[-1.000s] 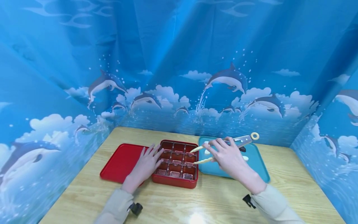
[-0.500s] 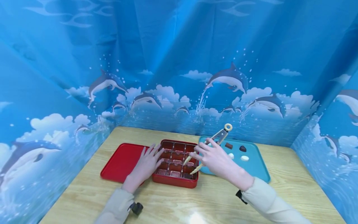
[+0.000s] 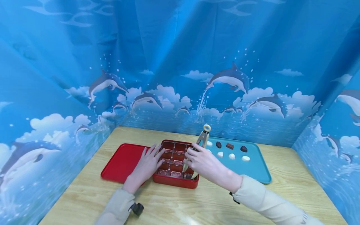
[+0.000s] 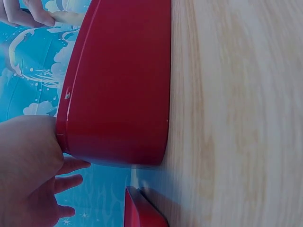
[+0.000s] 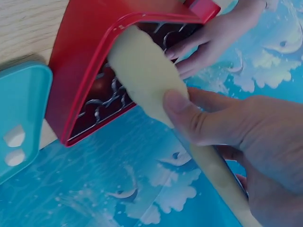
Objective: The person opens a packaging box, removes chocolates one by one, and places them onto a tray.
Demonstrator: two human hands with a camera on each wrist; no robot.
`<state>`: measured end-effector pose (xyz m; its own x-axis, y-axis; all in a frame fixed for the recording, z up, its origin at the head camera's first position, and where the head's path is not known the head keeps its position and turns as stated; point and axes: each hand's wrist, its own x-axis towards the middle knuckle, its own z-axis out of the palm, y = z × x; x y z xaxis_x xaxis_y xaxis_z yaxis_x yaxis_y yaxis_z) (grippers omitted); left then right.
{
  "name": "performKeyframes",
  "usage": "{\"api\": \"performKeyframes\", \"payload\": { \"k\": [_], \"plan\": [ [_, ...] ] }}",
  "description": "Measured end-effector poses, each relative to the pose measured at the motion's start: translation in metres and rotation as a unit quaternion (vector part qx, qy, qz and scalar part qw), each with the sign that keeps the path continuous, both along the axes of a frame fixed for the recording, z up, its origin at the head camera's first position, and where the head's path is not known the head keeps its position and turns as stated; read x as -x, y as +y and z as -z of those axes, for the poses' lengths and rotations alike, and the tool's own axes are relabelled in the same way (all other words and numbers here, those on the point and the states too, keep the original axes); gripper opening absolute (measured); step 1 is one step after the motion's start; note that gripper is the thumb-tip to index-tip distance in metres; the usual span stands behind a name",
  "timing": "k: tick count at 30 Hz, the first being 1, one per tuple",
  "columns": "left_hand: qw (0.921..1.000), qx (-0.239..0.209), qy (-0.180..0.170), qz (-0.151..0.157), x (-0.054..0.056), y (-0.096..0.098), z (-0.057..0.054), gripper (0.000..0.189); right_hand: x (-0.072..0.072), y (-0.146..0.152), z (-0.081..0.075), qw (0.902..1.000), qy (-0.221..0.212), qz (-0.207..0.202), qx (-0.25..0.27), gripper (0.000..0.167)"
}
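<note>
Wooden worktop (image 3: 197, 203) carries my red box (image 3: 177, 162) beside the teal tray (image 3: 253, 168) of chocolates (image 3: 246, 158). I judge I'm setting a piece into a near-right cell; next, ease the tongs (image 3: 200, 147) apart. My right hand (image 3: 206, 162) squeezes them, while my left hand (image 3: 146, 165) lies flat, fingers straight, steadying the box's left edge.

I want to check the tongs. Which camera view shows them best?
The head view: the tongs show whole in the right hand, tips in the red box. The right wrist view shows one blurred arm; the left wrist view only a tip.
</note>
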<state>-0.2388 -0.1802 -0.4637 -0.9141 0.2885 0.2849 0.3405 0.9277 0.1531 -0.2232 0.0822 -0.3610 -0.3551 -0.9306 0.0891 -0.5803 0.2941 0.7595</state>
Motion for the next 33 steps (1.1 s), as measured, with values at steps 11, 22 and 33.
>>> {"api": "performKeyframes", "payload": {
  "k": [11, 22, 33],
  "plan": [
    [1.0000, -0.004, 0.002, 0.007, 0.000, -0.001, 0.000, 0.051, -0.006, -0.016, 0.009, 0.9986, 0.026, 0.006, -0.045, 0.029],
    [0.9999, -0.012, 0.001, 0.008, 0.000, -0.001, -0.002, 0.051, -0.001, -0.016, 0.024, 0.9987, 0.013, 0.005, -0.049, 0.020],
    [0.9999, -0.002, -0.011, 0.001, 0.001, -0.002, 0.000, 0.052, -0.002, 0.003, 0.018, 1.0000, 0.000, -0.002, 0.003, 0.034]
  ]
}}
